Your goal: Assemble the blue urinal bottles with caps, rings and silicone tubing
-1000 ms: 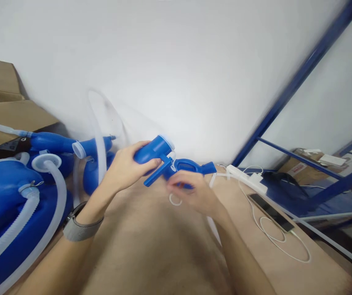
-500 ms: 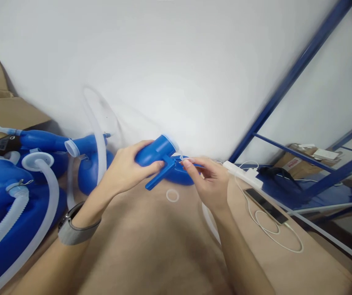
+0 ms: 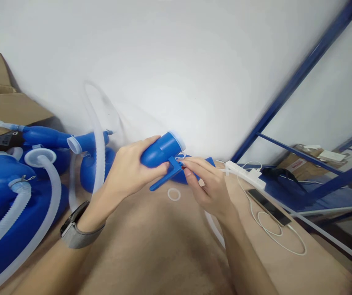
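My left hand (image 3: 133,168) is wrapped around a blue plastic urinal bottle (image 3: 160,150), its thumb near the base of the handle (image 3: 163,179). A pale cap (image 3: 177,139) covers the mouth, which tilts up to the right. My right hand (image 3: 208,182) pinches thumb and fingers together where the handle meets the bottle, beside a small translucent strap (image 3: 180,156). What the fingertips grip is too small to make out. A thin white ring (image 3: 174,194) lies on the table just below the bottle.
Blue urinal bottles (image 3: 5,172) with ribbed white hoses (image 3: 53,192) crowd the left side, before a cardboard box (image 3: 12,108). A power strip (image 3: 245,174), a phone (image 3: 269,207) and its cable lie right. Beyond stands a blue metal rack (image 3: 299,69).
The bottle has turned slightly in my left hand, and the pale cap has shifted a little right. My right fingertips have moved closer around the handle's joint. The camera view has shifted slightly.
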`<state>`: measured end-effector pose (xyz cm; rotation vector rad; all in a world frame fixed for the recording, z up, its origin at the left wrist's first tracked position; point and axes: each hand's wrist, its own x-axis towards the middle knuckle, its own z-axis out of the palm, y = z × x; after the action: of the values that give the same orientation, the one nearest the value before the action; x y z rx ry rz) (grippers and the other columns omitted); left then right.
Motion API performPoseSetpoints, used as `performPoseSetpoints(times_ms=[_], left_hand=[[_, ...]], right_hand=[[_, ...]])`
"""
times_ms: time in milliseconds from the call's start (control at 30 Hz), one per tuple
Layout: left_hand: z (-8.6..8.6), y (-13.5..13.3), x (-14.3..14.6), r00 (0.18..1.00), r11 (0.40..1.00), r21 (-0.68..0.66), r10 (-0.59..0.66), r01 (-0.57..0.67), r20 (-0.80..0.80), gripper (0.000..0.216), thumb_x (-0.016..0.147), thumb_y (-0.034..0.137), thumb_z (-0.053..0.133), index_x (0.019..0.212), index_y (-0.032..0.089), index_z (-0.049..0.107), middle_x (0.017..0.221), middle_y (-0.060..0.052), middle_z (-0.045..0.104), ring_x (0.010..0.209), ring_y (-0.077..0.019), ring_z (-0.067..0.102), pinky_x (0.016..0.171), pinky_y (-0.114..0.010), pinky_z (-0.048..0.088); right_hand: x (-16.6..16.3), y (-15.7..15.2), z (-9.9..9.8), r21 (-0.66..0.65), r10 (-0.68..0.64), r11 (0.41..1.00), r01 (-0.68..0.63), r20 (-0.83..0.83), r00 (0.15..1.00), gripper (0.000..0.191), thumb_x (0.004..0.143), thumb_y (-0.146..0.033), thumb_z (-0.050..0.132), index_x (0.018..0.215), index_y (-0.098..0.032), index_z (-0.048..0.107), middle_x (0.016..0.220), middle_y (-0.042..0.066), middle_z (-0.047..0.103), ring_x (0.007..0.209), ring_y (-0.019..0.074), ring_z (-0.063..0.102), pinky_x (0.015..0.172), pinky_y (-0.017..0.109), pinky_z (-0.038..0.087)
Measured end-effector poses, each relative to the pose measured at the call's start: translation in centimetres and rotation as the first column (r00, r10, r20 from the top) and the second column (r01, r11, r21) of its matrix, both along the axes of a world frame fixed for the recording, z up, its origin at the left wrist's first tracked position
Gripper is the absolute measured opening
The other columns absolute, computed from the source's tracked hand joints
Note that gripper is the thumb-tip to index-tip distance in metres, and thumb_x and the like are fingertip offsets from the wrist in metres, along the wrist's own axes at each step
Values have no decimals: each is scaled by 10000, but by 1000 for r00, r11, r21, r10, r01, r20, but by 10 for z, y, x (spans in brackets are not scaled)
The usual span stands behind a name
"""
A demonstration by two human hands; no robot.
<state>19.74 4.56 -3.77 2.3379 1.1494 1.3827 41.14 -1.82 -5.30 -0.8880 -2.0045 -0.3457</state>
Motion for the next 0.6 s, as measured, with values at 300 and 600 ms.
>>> performPoseSetpoints(times_ms=[300,600], left_hand=[[-10,-10,2,978,925,349,190,-147,-92,610,870,455,756,1436,247,661,1213,-67,779,974,-259,775,833,-327,605],[-7,-25,3,993,897,429,118,-105,-3,576,916,418,728,1469,308,608,1291,-38,743,1063,-241,753,924,-326,617]], right_hand=[[5,-3,2,82,-49,996,36,170,984,346,1004,-76,542,1300,-155,703,1152,157,785,1100,284,750,942,458,650],[14,6,-2,-315,157,838,-445,-642,750,292,1033,-472,665,924,-305,878,949,29,836,837,203,791,675,314,681]])
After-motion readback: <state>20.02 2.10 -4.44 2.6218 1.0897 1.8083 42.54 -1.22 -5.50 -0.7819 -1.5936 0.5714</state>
